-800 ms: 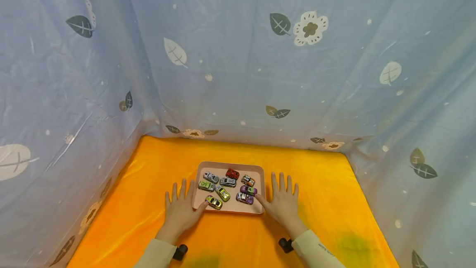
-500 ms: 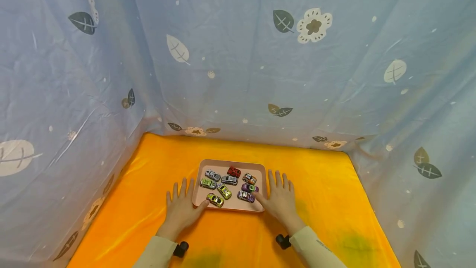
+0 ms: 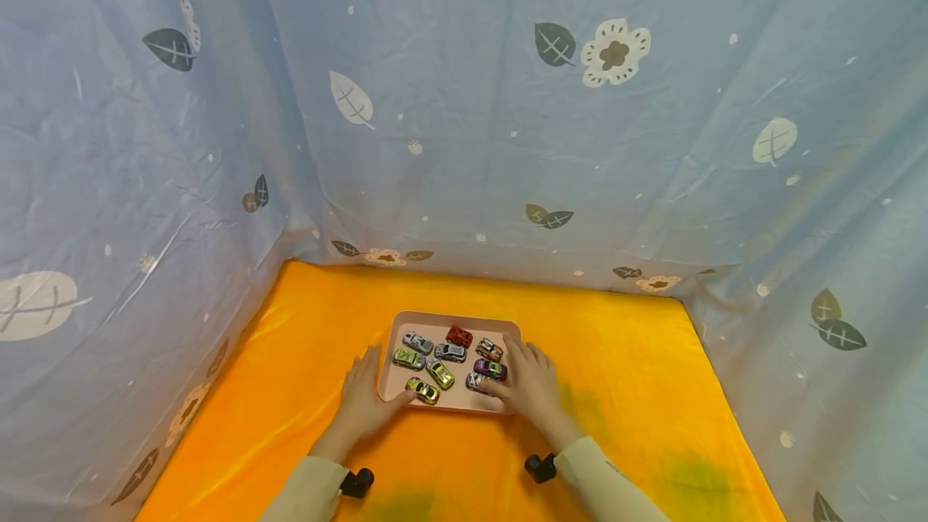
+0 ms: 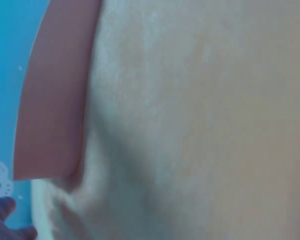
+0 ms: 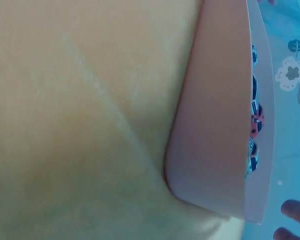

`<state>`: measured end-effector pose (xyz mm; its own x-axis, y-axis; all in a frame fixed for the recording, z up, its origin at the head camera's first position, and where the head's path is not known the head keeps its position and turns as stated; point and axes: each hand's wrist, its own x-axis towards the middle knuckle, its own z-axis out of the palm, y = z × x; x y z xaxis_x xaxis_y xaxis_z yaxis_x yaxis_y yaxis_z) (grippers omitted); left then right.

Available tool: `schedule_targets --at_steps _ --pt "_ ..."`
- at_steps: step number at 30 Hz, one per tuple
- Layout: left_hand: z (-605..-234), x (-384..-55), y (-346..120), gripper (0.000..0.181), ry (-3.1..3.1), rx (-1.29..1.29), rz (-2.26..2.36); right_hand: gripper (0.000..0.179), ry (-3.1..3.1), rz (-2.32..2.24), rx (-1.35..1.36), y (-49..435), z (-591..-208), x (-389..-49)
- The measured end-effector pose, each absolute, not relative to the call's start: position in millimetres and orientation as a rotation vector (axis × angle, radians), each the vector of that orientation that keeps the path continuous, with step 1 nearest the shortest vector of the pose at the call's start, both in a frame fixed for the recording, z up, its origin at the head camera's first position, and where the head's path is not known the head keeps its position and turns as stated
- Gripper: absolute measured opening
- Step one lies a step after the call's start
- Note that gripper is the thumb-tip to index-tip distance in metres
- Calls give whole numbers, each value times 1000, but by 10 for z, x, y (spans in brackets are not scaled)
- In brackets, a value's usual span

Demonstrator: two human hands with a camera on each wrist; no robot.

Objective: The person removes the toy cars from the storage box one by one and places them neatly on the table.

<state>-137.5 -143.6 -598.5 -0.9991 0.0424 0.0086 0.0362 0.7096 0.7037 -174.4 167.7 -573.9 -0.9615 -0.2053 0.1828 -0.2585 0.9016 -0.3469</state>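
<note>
A shallow pink tray (image 3: 459, 398) holds several small toy cars. Among them are a red car (image 3: 460, 335), a purple-and-green car (image 3: 490, 369), an orange-and-white car (image 3: 489, 349) and a yellow car (image 3: 423, 391) near the front left. My left hand (image 3: 361, 405) is at the tray's left side, its thumb over the front-left corner beside that yellow car. On the right, my right hand (image 3: 535, 387) reaches over the rim. Its thumb partly covers a white-and-purple car (image 3: 474, 381). Neither hand visibly grips anything. Both wrist views show the tray's outer wall (image 4: 55, 100) and a few fingertips.
Yellow-orange cloth (image 3: 616, 393) covers the surface around the tray. Blue curtains (image 3: 435, 103) with leaf and flower prints stand behind and at both sides. A small black device (image 3: 358, 482) sits at the left wrist, and another black device (image 3: 540, 468) at the right.
My right hand has moved left, from beside the tray to over its right rim. My left hand's spread fingers have drawn together. The cars keep their places in the tray.
</note>
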Motion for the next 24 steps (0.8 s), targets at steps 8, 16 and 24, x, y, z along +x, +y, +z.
schedule_targets --at_steps 8,16,24 --pt "-6078 -1451 -1449 102 2432 -81 1812 85 -2876 743 378 1559 -5818 -1736" --pt "-6119 -1483 -1466 83 2263 -89 2034 66 -2830 858 404 1534 -5932 -1713" --pt "-6148 -1504 -1449 57 2352 -162 1979 56 -2841 843 381 1523 -6046 -1728"
